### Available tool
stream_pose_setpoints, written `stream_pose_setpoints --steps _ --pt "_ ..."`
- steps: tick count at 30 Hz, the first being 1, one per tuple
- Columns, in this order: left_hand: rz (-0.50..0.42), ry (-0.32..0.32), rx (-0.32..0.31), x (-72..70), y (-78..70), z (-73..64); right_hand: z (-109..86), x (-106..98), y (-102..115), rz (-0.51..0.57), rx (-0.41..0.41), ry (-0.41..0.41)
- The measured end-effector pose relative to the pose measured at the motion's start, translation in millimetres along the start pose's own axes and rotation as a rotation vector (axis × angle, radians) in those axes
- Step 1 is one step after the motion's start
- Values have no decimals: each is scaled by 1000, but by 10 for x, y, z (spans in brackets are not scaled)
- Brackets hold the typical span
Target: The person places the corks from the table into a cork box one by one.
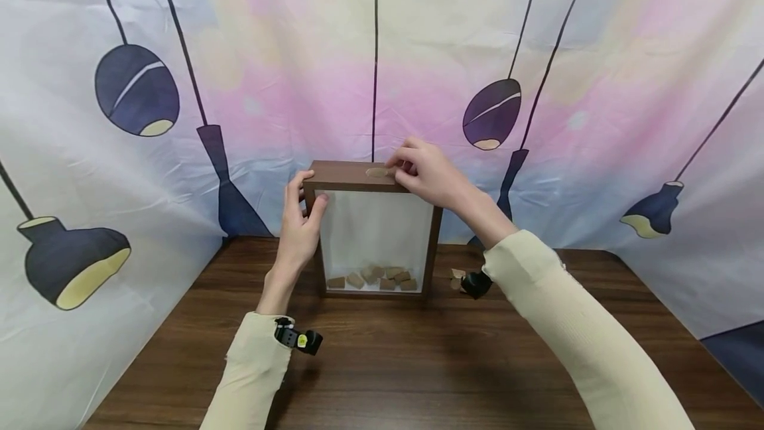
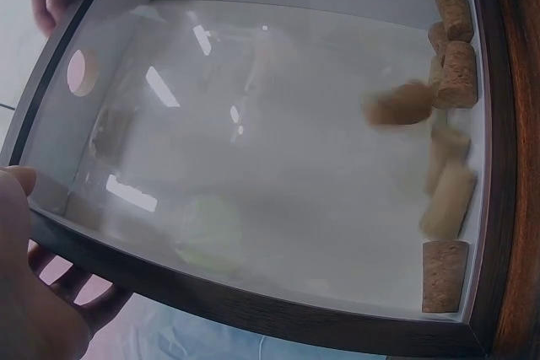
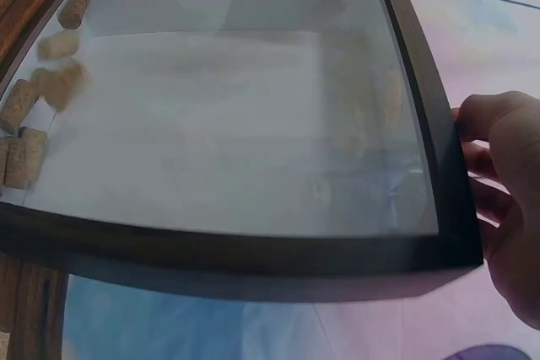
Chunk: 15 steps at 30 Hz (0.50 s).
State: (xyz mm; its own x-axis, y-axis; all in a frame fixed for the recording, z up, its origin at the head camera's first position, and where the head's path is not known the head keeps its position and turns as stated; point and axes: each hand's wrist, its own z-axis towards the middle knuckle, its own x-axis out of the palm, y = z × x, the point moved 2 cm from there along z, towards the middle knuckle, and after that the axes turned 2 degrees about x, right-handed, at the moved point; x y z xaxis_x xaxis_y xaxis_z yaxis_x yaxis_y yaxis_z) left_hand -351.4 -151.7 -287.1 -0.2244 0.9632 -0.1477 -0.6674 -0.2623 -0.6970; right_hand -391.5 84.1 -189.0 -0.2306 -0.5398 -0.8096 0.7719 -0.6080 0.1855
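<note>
A dark-framed shadow box point(image 1: 376, 237) with a clear front stands upright on the table. My left hand point(image 1: 301, 224) grips its upper left corner, thumb on the front and fingers round the side. In the top edge is an oval hole point(image 1: 377, 172). My right hand point(image 1: 426, 171) is at the top right beside that hole, fingers bent, with nothing visible between them. Several wine corks point(image 2: 445, 276) lie along the bottom inside the box. One cork point(image 2: 398, 104) is blurred just above the others in the left wrist view.
Right of the box, small tan pieces point(image 1: 457, 274) lie on the brown wooden table point(image 1: 382, 370), partly behind the right wrist's camera point(image 1: 477, 285). A cloth backdrop point(image 1: 310, 71) printed with hanging lamps rises behind and at both sides.
</note>
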Motion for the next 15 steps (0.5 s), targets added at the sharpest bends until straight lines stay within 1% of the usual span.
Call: stream_pose_setpoints --steps 3,7,11,15 --pt "6 -2 -4 10 2 -8 -100 -37 -61 43 5 -38" --pt "9 -3 -6 9 9 -2 -228 -107 -153 66 15 -103" --pt "12 -5 -4 9 10 -2 -370 -173 -236 53 29 -179" --pt "16 -4 -4 12 2 -4 -511 -221 -292 43 35 -231"
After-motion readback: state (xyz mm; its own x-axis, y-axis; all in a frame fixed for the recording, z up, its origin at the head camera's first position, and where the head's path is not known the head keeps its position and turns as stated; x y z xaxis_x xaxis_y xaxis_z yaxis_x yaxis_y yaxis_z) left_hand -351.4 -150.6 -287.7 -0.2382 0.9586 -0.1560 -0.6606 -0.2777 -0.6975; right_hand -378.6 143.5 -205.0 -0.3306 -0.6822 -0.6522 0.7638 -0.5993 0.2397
